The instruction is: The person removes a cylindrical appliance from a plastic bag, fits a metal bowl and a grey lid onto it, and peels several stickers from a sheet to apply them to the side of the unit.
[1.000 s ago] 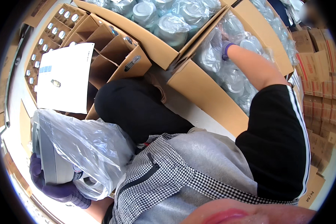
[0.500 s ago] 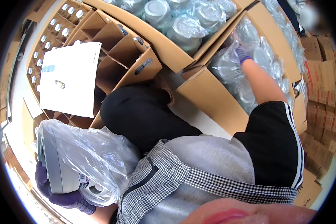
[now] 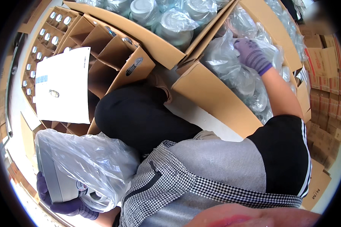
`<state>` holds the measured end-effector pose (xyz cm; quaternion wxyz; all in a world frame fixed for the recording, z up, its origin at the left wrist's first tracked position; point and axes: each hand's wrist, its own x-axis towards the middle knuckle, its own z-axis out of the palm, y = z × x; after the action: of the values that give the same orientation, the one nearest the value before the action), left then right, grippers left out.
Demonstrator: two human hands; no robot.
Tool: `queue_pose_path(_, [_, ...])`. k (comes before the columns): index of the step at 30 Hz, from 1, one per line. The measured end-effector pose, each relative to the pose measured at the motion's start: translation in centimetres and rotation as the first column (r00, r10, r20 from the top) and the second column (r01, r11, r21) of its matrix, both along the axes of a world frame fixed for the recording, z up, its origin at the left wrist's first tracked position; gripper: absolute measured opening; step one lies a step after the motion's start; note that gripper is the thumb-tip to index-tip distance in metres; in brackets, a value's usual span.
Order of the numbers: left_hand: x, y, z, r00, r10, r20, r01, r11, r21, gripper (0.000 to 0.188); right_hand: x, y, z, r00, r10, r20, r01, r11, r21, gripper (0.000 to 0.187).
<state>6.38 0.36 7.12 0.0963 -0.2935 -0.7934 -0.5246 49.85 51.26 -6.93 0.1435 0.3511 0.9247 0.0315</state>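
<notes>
In my left hand [image 3: 60,200], gloved in purple, is a pale grey and white appliance base [image 3: 66,179] with a round sticker, lying on its side in a clear plastic bag [image 3: 102,170]. Its kind cannot be told for certain. My right hand [image 3: 252,55], in a purple glove with striped cuff, is over the open carton at the right. Its fingers are closed on a clear plastic bag [image 3: 225,53] among bagged clear containers [image 3: 248,89]. What sits inside the gripped bag is hard to make out through the crinkled film.
A divided carton [image 3: 134,72] stands left of my knee, a white printed sheet [image 3: 62,85] lying over its cells. Another divided carton holds several white-capped items [image 3: 47,36]. Bagged grey-lidded containers [image 3: 176,26] fill the carton ahead. Brown cartons [image 3: 322,72] are stacked at the right.
My right hand has risen from between the bagged containers, and its glove now shows fully with plastic film in the fingers. The left hand keeps its hold; the view has shifted slightly.
</notes>
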Motion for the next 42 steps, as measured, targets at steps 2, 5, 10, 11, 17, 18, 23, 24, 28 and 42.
queue_pose_path(2, [0.2, 1.1, 0.6, 1.0, 0.012, -0.015, -0.012, 0.999, -0.033, 0.082, 0.3, -0.6, -3.1, 1.0, -0.017, -0.011, 0.017, 1.0, -0.003, 0.019])
queue_pose_path(5, [0.8, 1.0, 0.8, 1.0, 0.03, 0.008, -0.03, 1.0, 0.005, 0.079, -4.7, 0.7, -1.8, 0.936, -0.031, 0.35, 0.099, 0.979, -0.177, 0.023])
queue_pose_path(10, [0.2, 0.0, 0.7, 0.997, 0.001, 0.082, -0.001, 1.0, -0.006, 0.072, -0.4, 7.2, -13.9, 0.95, -0.272, 0.154, 0.305, 0.915, -0.265, 0.032])
queue_pose_path(11, [0.3, 0.0, 0.7, 0.998, 0.003, 0.07, -0.003, 1.0, 0.01, 0.072, 0.0, 7.4, -15.3, 0.926, -0.375, 0.048, 0.373, 0.883, -0.285, 0.035])
queue_pose_path(17, [0.5, 0.2, 0.2, 0.999, 0.007, -0.037, -0.008, 1.0, -0.011, 0.069, 2.1, 5.3, -13.5, 0.901, -0.431, 0.039, 0.43, 0.88, -0.202, 0.042])
queue_pose_path(18, [0.2, 0.2, 0.2, 0.999, -0.004, -0.035, 0.003, 1.0, -0.018, 0.07, 4.7, 5.1, -12.5, 0.908, -0.407, 0.096, 0.418, 0.891, -0.174, 0.042])
queue_pose_path(23, [0.2, 1.3, -0.4, 0.999, -0.048, 0.023, 0.047, 0.998, 0.049, 0.074, 3.5, 4.1, -9.0, 0.902, -0.163, 0.399, 0.257, 0.947, -0.194, 0.039])
queue_pose_path(24, [0.6, 1.8, -0.1, 1.0, -0.012, -0.02, 0.013, 0.999, 0.039, 0.074, 2.7, 3.3, -8.5, 0.954, -0.122, 0.272, 0.192, 0.949, -0.248, 0.043])
queue_pose_path(28, [-0.5, 2.2, 0.4, 0.987, -0.158, 0.024, 0.156, 0.984, 0.082, 0.075, 0.2, 3.2, -11.5, 0.981, -0.131, 0.145, 0.169, 0.942, -0.289, 0.045])
queue_pose_path(42, [-0.6, 1.3, 1.4, 0.992, -0.124, -0.032, 0.125, 0.992, 0.022, 0.08, 2.1, 8.4, -17.6, 0.946, -0.165, 0.279, 0.253, 0.914, -0.317, 0.043])
